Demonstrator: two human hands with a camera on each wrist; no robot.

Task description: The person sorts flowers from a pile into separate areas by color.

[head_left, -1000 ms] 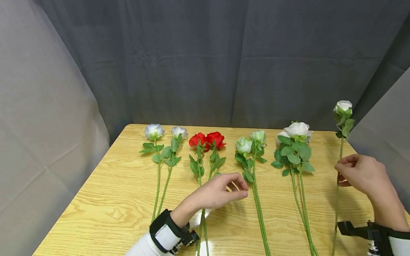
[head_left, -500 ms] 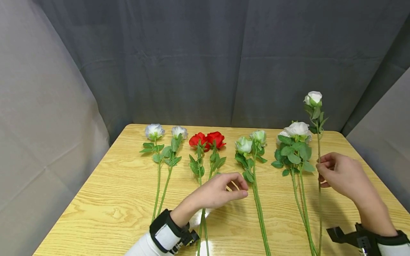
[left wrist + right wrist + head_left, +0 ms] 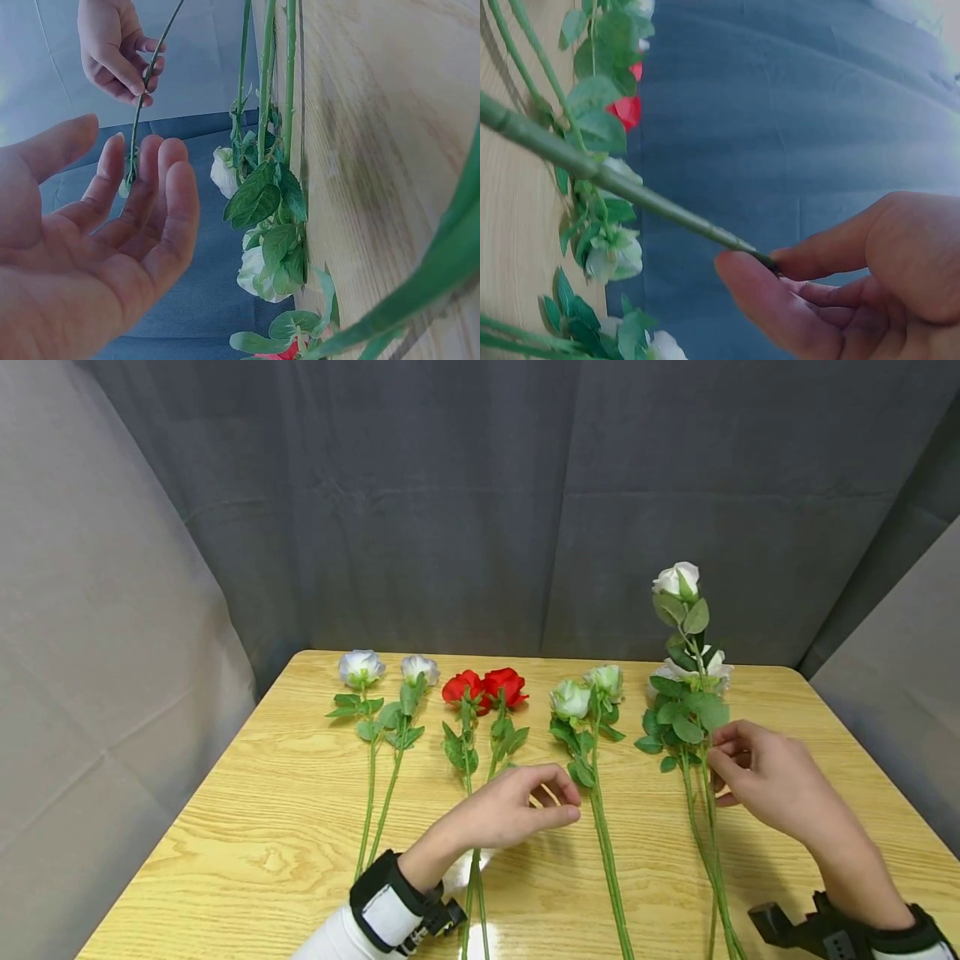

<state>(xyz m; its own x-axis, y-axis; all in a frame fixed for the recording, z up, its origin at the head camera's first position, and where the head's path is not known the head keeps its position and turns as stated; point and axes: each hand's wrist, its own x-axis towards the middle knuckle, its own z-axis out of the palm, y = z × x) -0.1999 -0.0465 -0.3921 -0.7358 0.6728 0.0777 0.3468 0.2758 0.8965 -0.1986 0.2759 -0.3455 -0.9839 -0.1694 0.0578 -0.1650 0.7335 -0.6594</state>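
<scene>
My right hand [image 3: 772, 781] pinches the green stem [image 3: 667, 206] of a white rose [image 3: 677, 580] between thumb and fingers. The rose stands tilted up, its bloom above the white roses [image 3: 716, 670] lying at the table's right; its leaves overlap theirs in the head view. My left hand [image 3: 517, 810] hovers over the middle with relaxed, slightly bent fingers and nothing in them. It is between the red roses [image 3: 504, 687] and the pale green roses [image 3: 572, 700]. In the left wrist view the left palm [image 3: 97, 277] shows bare, with the right hand [image 3: 116, 56] and stem beyond.
Two pale lilac roses [image 3: 362, 668] lie at the left of the wooden table [image 3: 247, 827], stems toward the near edge. Grey curtains [image 3: 427, 510] hang behind and at both sides. A black wrist strap with camera [image 3: 397, 902] is on the left arm.
My right hand has moved left with the white rose, from the table's right edge to over the lying white roses. The left hand has stayed in place.
</scene>
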